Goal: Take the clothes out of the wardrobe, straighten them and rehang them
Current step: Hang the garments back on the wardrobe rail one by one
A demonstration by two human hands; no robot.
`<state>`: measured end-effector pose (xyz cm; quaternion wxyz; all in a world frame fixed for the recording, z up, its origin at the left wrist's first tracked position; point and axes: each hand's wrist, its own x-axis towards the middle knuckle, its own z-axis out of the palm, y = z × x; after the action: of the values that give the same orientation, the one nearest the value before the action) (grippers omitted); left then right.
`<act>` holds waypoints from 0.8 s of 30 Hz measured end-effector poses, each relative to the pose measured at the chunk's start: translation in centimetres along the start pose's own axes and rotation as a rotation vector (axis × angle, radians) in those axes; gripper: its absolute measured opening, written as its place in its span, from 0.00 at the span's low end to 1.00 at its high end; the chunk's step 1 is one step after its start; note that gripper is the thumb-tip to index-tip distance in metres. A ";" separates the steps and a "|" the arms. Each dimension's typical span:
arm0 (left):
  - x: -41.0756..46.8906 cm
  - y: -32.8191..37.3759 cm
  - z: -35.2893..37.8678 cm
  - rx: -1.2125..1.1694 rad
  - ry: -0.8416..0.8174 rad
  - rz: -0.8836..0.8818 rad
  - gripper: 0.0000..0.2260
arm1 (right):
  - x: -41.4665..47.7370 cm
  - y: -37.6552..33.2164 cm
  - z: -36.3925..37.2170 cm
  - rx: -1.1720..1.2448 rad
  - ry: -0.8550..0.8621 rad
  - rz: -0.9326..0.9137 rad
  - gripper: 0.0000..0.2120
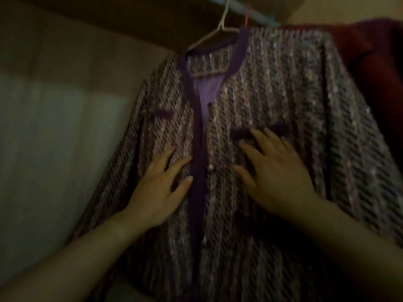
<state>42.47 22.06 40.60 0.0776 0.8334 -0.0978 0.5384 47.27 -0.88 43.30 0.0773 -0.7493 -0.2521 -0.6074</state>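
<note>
Under both hands' spread fingers (181, 164), hanging tweed jacket (272, 94)

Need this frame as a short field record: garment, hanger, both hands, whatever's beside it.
garment: purple tweed jacket, dark purple trim, neck open
hanger: white hanger inside the neck, hook leaves frame top
left: left hand flat on the jacket, beside the front trim
right: right hand flat, fingers spread, fingertips at a pocket flap
beside: dark red garment at right
image: dim, blurred
</note>
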 end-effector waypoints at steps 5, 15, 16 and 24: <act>-8.6 1.8 -0.2 0.064 -0.173 0.072 0.28 | -12.5 -2.7 -0.5 0.092 -0.244 0.047 0.31; -31.1 10.0 2.8 -0.262 -0.624 -0.051 0.26 | -36.2 -7.6 -10.7 0.344 -0.656 0.429 0.28; -33.2 11.4 3.0 -0.297 -0.678 -0.040 0.26 | -39.0 -8.1 -12.1 0.312 -0.695 0.480 0.27; -48.6 24.2 4.4 -0.649 -1.125 0.184 0.25 | -57.5 -12.2 -27.2 -0.033 -1.008 1.007 0.28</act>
<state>20.94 1.47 -4.97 0.2159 0.9103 -0.3517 -0.0318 10.09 -18.19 -6.83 0.2113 -0.9655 0.1286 -0.0812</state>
